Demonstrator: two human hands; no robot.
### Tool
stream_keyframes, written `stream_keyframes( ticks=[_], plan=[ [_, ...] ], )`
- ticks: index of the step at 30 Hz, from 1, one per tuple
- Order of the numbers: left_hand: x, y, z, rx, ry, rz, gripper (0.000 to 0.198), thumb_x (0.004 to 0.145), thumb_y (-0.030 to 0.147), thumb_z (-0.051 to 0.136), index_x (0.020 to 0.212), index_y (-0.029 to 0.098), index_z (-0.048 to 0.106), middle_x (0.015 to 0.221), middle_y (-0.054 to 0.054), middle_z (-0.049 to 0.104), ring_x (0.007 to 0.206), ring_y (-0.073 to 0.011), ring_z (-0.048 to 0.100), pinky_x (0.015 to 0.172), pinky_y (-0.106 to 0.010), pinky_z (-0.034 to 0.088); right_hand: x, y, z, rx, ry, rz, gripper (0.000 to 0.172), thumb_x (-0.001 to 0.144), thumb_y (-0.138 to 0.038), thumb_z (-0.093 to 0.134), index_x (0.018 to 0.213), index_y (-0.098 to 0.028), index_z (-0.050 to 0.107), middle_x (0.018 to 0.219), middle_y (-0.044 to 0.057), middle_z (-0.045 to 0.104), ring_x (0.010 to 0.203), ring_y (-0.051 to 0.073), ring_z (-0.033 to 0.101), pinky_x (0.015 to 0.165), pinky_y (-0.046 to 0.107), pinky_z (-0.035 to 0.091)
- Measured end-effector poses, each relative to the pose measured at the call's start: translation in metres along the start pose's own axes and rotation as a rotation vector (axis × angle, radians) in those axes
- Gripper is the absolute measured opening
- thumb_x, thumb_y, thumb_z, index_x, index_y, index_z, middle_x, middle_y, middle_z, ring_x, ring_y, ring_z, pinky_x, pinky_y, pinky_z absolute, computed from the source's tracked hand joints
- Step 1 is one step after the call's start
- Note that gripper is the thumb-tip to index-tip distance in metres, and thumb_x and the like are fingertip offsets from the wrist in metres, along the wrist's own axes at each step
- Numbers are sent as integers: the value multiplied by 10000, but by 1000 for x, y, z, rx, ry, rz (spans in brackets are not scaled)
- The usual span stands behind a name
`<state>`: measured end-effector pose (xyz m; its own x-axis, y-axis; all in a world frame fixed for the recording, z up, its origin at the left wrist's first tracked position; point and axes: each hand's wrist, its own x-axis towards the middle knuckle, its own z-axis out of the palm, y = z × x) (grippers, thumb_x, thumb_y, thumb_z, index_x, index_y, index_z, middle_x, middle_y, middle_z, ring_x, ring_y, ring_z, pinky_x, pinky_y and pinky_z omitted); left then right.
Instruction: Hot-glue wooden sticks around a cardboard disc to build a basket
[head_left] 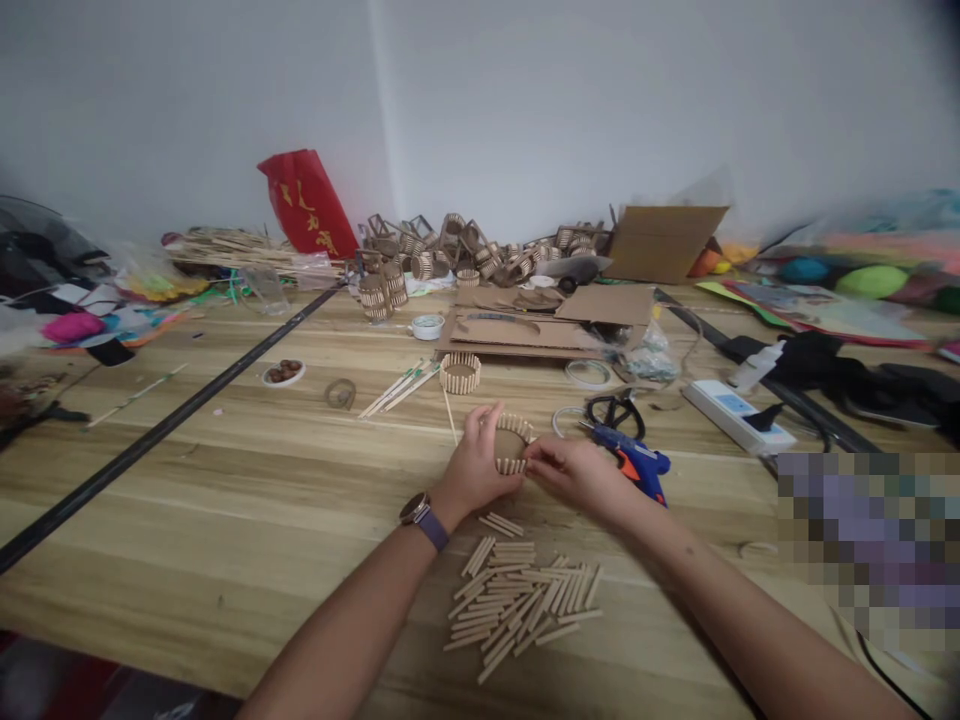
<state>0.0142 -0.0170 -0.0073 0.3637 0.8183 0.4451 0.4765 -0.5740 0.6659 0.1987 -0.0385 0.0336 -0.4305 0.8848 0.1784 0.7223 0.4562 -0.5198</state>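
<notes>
Both hands are on a little round basket (pixel 511 443) made of short wooden sticks stood up around a cardboard disc, sitting on the wooden table (pixel 225 500). The left hand (pixel 478 462) wraps around the basket's left side, fingers curled over the rim, so it's gripping it. The right hand (pixel 571 470) comes in from the basket's right, fingertips pinched against the stick wall near the bottom edge; I can't tell whether there's a loose stick in that pinch. There's a watch (pixel 424 516) on the left wrist.

Just nearer the camera than the basket is a loose pile of cut sticks (pixel 517 602). Right of the basket, close behind the right hand, lies a blue glue gun (pixel 634 460), with black scissors (pixel 615 408) a bit beyond it and a white power strip (pixel 739 415) further right. Behind the basket sits another finished stick ring (pixel 460 372), then flat cardboard sheets (pixel 525 330), and a heap of more baskets (pixel 465 255) near the wall, next to a red bag (pixel 307 205).
</notes>
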Motion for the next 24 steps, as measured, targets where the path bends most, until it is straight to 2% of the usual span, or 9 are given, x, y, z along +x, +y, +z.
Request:
stream_keyframes(
  ticks=[13,20,24],
  plan=[
    [0,-2,1,-24,-19,-1,1016,603,178,733,1445,203,164,1394,-158,245,1340,-336,304,1120,-516,293,-2,0,5,-31,-16,-30,133,869,-177,452,840,-184,582,773,37,664,686,156,596,633,247,423],
    [-1,-2,0,-5,-34,6,1031,581,165,741,1444,168,177,1397,-172,246,1340,-335,306,1122,-498,302,-3,-1,6,-111,-75,8,154,898,-195,405,918,-179,557,785,59,675,681,167,608,628,255,417],
    [-1,-1,0,-2,-26,2,1041,581,167,744,1448,202,168,1385,-156,261,1327,-330,327,1110,-505,320,-4,-2,7,-159,-104,27,168,904,-192,392,962,-168,548,777,70,679,679,176,620,618,259,413]
  ],
)
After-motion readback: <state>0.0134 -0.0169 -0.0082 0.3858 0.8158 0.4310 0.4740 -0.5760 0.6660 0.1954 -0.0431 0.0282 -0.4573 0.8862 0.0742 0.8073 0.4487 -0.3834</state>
